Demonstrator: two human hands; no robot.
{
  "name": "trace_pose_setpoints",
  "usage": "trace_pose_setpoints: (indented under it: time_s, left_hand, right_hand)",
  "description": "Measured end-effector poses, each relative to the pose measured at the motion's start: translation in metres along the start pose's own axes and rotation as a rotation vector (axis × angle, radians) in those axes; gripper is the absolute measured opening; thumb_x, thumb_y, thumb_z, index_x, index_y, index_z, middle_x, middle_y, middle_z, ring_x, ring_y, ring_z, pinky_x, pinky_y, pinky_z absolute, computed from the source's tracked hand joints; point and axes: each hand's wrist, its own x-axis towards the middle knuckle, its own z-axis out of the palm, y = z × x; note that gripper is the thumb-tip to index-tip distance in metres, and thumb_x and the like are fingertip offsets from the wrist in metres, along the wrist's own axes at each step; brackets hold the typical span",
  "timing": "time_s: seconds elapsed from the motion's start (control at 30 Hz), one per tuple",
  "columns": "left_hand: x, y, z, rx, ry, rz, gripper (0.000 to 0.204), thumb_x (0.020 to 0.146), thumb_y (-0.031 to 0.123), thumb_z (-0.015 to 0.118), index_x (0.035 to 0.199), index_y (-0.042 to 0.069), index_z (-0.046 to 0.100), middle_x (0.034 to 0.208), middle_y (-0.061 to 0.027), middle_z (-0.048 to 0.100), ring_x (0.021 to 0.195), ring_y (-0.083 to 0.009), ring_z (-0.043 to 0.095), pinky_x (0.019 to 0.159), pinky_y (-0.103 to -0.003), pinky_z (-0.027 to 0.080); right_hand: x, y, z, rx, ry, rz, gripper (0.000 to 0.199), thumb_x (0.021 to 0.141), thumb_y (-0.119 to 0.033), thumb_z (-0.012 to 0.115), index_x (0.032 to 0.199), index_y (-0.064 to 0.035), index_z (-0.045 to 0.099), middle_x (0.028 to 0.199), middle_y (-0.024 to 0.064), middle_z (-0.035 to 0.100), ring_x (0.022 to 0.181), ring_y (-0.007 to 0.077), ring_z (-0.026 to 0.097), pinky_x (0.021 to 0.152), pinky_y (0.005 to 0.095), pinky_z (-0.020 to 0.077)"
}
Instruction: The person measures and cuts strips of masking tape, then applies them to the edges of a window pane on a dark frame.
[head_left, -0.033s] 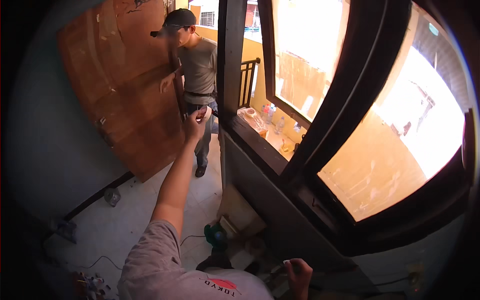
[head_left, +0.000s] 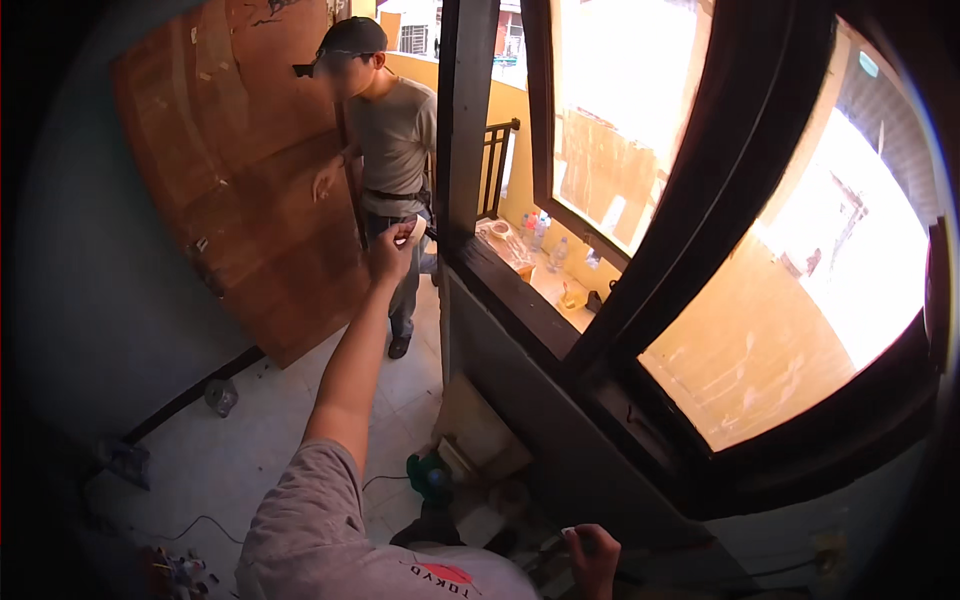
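Observation:
My left arm stretches forward along the window frame (head_left: 515,305). At its end my left hand (head_left: 390,255) is closed on a roll of pale tape (head_left: 418,230), held beside the dark upright post of the frame. At the lower right, close to my body, my right hand (head_left: 594,558) is closed, with a small white bit (head_left: 569,531) showing at the fingertips. What that bit is cannot be made out. The dark-framed window (head_left: 690,250) rises on my right, and one sash stands swung outward.
Another person (head_left: 395,140) in a cap and grey shirt stands in the doorway beside a brown wooden door (head_left: 250,200). Beyond the window are bottles (head_left: 540,230) and another tape roll (head_left: 500,230). On the floor lie a green object (head_left: 430,478), a cable (head_left: 205,520) and a clear container (head_left: 221,397).
The other person's hand by the door has dropped slightly. My hands keep nearly the same places, and the view has shifted a little.

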Motion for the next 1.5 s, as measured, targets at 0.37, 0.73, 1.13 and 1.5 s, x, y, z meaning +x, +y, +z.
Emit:
trace_pose_setpoints:
  time_s: [0.37,0.73,1.13,1.5]
  left_hand:
    - [0.008,-0.124,0.068,-0.059,-0.012,-0.037,0.021,0.088,0.004,0.079,0.11,0.006,0.079,0.1,-0.0127,0.076,0.091,-0.0246,0.076,0.085,-0.037,0.059]
    - [-0.06,-0.045,0.028,-0.347,0.214,-0.111,0.024,0.106,0.015,0.069,0.124,-0.001,0.07,0.122,-0.013,0.074,0.113,-0.0254,0.071,0.106,-0.04,0.054]
    - [-0.239,0.341,-0.018,-1.065,-1.053,-0.239,0.048,0.095,0.016,0.086,0.136,0.0,0.067,0.118,-0.0128,0.076,0.11,-0.0196,0.075,0.097,-0.034,0.059]
    - [-0.259,0.421,0.052,-1.29,-0.936,-0.046,0.025,0.11,0.017,0.066,0.129,0.001,0.07,0.113,-0.0096,0.075,0.105,-0.0154,0.074,0.092,-0.032,0.058]
  right_hand:
    - [0.004,-0.066,0.101,-0.028,-0.201,0.058,0.015,0.101,-0.011,0.075,0.103,0.0036,0.072,0.081,0.0167,0.067,0.072,0.021,0.068,0.061,0.0368,0.0524]
    - [0.076,-0.102,0.067,-0.025,0.007,-0.126,0.016,0.099,-0.007,0.078,0.113,-0.0007,0.076,0.104,0.0127,0.079,0.095,0.0243,0.079,0.081,0.0355,0.0629]
    - [0.141,-0.207,-0.021,0.406,0.479,-0.489,0.03,0.098,0.001,0.077,0.128,0.0012,0.071,0.123,0.0137,0.076,0.104,0.0202,0.078,0.086,0.0318,0.0644]
    - [0.19,-0.186,-0.108,0.16,0.623,-0.631,0.029,0.095,0.0,0.078,0.123,0.0005,0.074,0.121,0.0121,0.079,0.111,0.0188,0.075,0.096,0.0329,0.0574]
